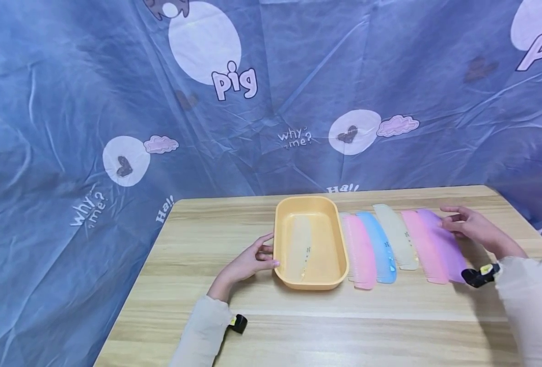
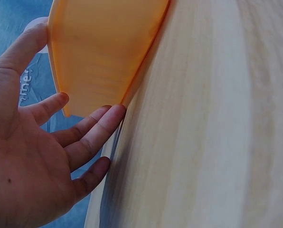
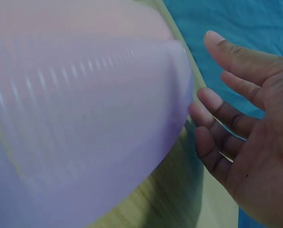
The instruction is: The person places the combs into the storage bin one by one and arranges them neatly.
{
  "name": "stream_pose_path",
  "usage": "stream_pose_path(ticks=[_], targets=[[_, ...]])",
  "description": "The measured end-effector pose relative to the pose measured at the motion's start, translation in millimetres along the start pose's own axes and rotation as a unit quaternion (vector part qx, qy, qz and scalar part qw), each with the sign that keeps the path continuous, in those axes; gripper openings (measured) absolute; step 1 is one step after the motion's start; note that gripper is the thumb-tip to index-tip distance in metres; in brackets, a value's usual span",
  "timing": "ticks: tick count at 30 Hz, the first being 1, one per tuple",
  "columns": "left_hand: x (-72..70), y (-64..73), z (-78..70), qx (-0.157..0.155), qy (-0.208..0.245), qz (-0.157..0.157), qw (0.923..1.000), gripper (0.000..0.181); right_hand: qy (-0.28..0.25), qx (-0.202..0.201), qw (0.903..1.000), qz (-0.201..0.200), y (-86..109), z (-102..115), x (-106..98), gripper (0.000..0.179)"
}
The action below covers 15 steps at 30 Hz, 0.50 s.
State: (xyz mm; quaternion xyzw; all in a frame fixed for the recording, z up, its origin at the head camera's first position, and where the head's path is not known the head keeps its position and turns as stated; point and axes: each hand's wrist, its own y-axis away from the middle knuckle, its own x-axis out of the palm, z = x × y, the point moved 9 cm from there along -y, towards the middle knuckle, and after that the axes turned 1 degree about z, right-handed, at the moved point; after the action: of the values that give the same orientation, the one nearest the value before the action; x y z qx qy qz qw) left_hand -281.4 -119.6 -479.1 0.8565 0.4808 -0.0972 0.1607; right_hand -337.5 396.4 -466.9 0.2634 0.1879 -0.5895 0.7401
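Note:
A pale yellow tray (image 1: 342,270) stands on the table with a translucent cream comb (image 1: 301,244) lying lengthwise inside. My left hand (image 1: 251,261) is at the tray's left side, its thumb at the rim and relaxed fingers against the outer wall (image 2: 103,52). To the right, my right hand (image 1: 479,232) is beside a purple comb (image 1: 445,244), fingertips right at its far right edge and nothing enclosed by them. In the right wrist view the purple comb (image 3: 108,123) partly covers a pink comb (image 3: 108,19).
Between tray and purple comb lie a pink comb (image 1: 424,244), a cream comb (image 1: 396,234), a blue comb (image 1: 378,244) and another pink comb (image 1: 363,250) over a whitish one. Behind the wooden table (image 1: 197,219) hangs a blue printed cloth (image 1: 252,142).

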Motion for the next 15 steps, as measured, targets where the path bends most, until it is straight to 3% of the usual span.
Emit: stream_pose_path(ticks=[4,9,15], targets=[[0.1,-0.1,1.1,-0.002,-0.001,-0.001,1.0000,0.084,0.020,0.015,0.9997,0.005,1.0,-6.1,1.2,0.069],[-0.5,0.4,0.1,0.000,-0.002,-0.001,1.0000,0.084,0.038,0.023,0.9990,0.008,1.5,-8.4,1.6,0.072],[-0.5,0.0,-0.6,-0.004,0.000,-0.002,1.0000,0.083,0.101,0.013,0.9948,0.004,-3.1,-5.7,3.2,0.071]])
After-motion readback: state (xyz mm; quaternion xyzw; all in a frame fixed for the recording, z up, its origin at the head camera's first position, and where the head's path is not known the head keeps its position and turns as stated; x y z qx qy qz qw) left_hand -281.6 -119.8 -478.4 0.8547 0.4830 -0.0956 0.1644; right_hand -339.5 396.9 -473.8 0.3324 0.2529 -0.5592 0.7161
